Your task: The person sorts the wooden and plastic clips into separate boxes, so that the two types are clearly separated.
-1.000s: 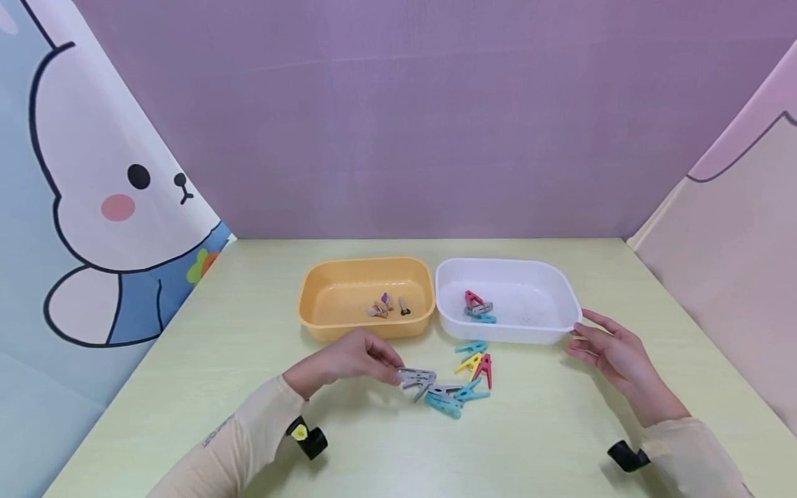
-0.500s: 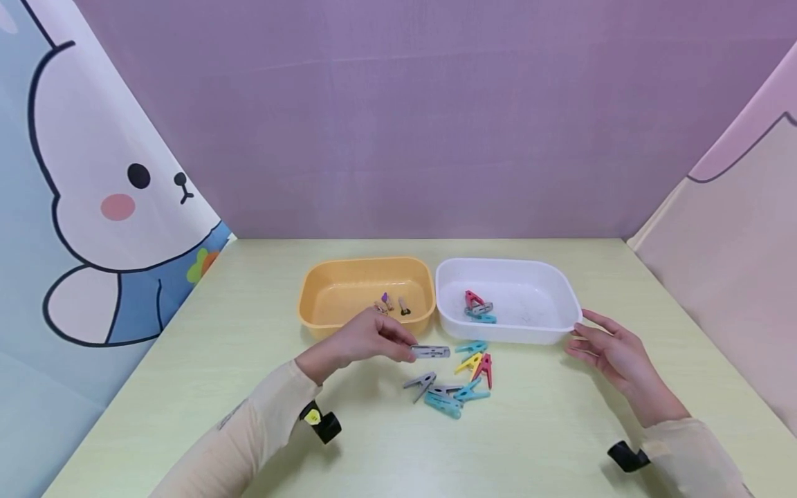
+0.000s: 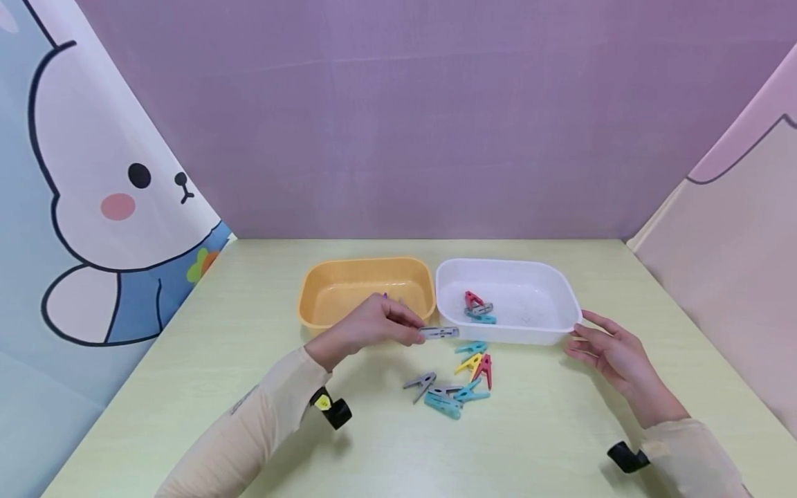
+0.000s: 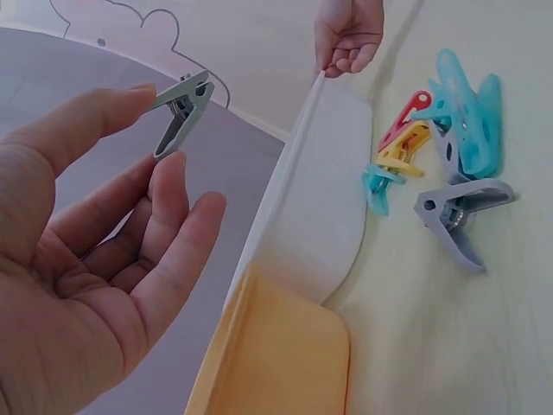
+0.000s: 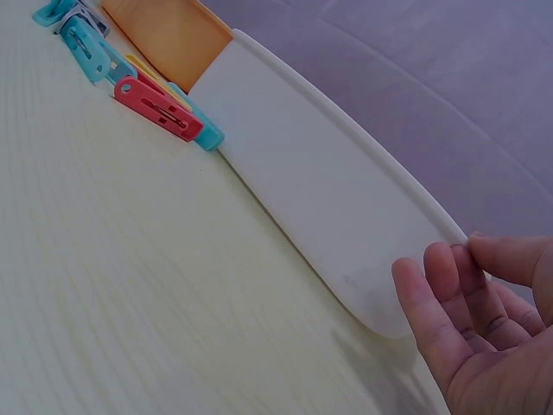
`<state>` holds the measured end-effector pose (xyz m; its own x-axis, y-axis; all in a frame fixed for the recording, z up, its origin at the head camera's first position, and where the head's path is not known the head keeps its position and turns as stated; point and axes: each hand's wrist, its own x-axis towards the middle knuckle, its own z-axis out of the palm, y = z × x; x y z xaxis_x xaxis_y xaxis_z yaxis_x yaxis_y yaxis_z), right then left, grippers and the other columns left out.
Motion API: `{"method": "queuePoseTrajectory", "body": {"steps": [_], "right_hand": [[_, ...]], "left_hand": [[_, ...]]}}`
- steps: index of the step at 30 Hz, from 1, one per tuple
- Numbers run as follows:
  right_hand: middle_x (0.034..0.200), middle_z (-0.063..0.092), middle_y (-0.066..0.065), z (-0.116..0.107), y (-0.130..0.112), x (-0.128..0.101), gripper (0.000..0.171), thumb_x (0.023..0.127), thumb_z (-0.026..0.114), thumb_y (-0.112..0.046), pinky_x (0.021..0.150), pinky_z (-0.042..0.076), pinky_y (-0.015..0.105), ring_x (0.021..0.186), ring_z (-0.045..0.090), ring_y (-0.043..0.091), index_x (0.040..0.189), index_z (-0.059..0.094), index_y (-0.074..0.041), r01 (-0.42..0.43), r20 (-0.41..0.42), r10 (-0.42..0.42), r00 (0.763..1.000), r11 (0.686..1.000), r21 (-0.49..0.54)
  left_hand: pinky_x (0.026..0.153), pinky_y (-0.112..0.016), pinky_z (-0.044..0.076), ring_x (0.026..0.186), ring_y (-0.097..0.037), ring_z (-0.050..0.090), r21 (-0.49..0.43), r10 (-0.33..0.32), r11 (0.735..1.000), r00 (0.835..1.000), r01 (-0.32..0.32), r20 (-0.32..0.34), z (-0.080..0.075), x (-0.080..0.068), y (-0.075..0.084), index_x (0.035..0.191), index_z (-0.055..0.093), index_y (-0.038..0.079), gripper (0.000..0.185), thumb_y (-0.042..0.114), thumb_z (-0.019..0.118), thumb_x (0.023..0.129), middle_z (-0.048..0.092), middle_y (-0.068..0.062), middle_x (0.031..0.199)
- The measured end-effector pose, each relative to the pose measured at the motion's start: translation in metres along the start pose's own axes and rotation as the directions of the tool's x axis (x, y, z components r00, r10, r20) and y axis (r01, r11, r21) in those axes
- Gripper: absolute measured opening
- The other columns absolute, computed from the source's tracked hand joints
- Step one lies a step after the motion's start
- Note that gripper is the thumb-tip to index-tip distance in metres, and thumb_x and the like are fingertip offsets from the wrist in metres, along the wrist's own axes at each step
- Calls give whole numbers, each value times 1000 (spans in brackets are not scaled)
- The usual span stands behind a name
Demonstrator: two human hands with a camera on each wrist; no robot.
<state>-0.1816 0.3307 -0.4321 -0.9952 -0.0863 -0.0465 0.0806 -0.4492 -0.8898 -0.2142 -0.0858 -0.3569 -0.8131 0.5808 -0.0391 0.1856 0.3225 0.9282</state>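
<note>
My left hand (image 3: 367,328) pinches a grey clothespin (image 3: 439,333) (image 4: 179,111) between thumb and fingers, holding it in the air at the near edges of the two tubs. My right hand (image 3: 607,349) (image 5: 484,337) touches the right corner of the white tub (image 3: 560,294) (image 5: 320,207) with relaxed fingers. Inside the white tub lie red, grey and blue clothespins (image 3: 478,308). A loose pile of clothespins (image 3: 457,384) (image 4: 449,147), grey, blue, yellow and red, lies on the table in front of the white tub.
An orange tub (image 3: 330,294) (image 4: 276,363) stands left of the white one, its small clips mostly hidden behind my left hand. The pale green table (image 3: 535,443) is walled by purple and cartoon-printed panels.
My left hand lifted the grey clothespin off the pile and carried it up and to the right, toward the white tub's near edge. The right hand stayed in place.
</note>
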Motion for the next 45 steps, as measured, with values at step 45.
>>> {"method": "queuePoseTrajectory", "body": {"steps": [45], "right_hand": [[88,71,7,-3,1,1,35,101,49,7,73,62,35,74,71,19,109,73,-18,-3,9,3,1000,1000,-9]], "left_hand": [[90,-32,57,94,-22,70,-149,-57,988,997,50,-45,3,67,32,115,73,7,28,21,75,91,73,-4,108]]}}
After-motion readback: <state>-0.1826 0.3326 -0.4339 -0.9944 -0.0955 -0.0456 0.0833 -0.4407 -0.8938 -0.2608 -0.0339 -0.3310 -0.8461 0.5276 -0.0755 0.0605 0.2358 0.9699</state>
